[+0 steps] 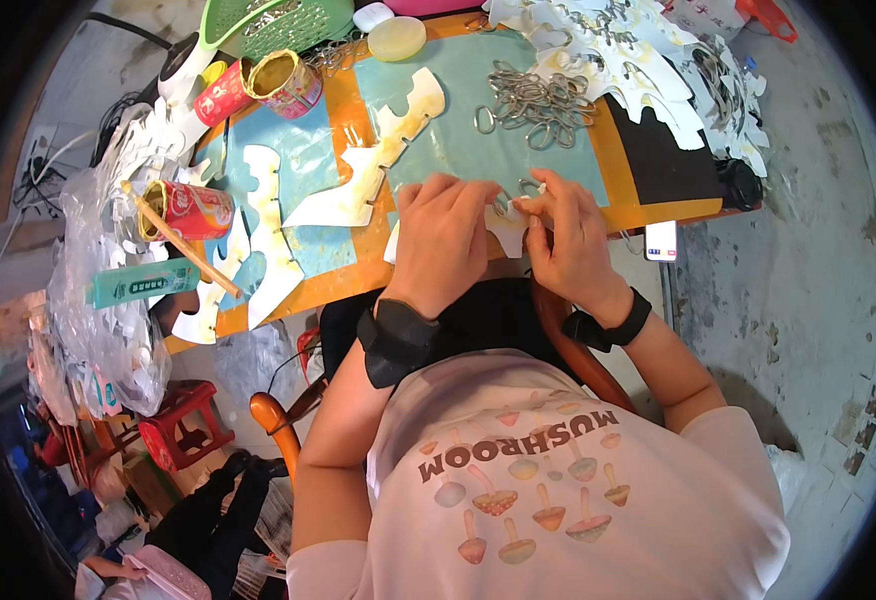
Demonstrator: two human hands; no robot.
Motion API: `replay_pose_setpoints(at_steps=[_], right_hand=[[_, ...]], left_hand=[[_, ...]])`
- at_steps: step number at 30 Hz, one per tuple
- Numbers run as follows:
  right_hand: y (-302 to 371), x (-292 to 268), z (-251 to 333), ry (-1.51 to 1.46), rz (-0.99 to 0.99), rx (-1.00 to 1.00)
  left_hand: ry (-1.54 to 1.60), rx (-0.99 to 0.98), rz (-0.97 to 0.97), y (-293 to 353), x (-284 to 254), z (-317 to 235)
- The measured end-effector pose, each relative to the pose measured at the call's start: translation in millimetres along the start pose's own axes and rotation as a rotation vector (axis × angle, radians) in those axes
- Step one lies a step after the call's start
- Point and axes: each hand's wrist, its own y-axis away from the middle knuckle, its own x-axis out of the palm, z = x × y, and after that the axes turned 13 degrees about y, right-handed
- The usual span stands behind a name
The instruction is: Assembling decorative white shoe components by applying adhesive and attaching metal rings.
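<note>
"At the near edge of the tabletop point(673, 210), between the two hands, what is that?"

"A white cut-out point(505, 235), mostly covered by fingers, with a small metal loop point(531, 186) at its far side."

"Why there, so close to the body?"

"Probably so both hands can meet over it and the eyes look straight down on it."

"And the pile of metal loops point(538, 105) just beyond?"

"Within an easy stretch of the right hand point(573, 225), I'd guess, so picking one out takes little effort. The long white strip point(368, 165) lies flat and apart from its neighbour point(270, 230), perhaps so the yellowish patches touch nothing."

"The stick point(183, 240)?"

"It slants across the red can point(198, 210), likely to be handy; whether it rests on the rim I can't tell."

"How are the hands posed?"

"The right one seems to pinch the small loop between thumb and forefinger, its other fingers bent. The left hand point(448, 235) arches over the cut-out, knuckles up, fingers angled inward; its fingertips are hidden, so I can't say whether it grips or merely steadies. Both forearms reach forward, converging."
</note>
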Motion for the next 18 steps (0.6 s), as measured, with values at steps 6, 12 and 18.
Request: replay_pose_setpoints(at_steps=[6,12,18], right_hand=[[-1.9,-2.9,-1.3,-0.025,0.025,-0.009],[-0.3,-8.0,-2.9,0.036,0.084,-0.025],[5.2,-15.5,-1.8,0.165,0.196,-0.099]], left_hand=[[-0.079,0.064,0.058,-13.8,-1.9,-4.2],[-0.149,0.131,0.142,-20.2,-3.2,-9.5],[-0.516,0.390,-0.058,31.9,22.9,-2.9]])
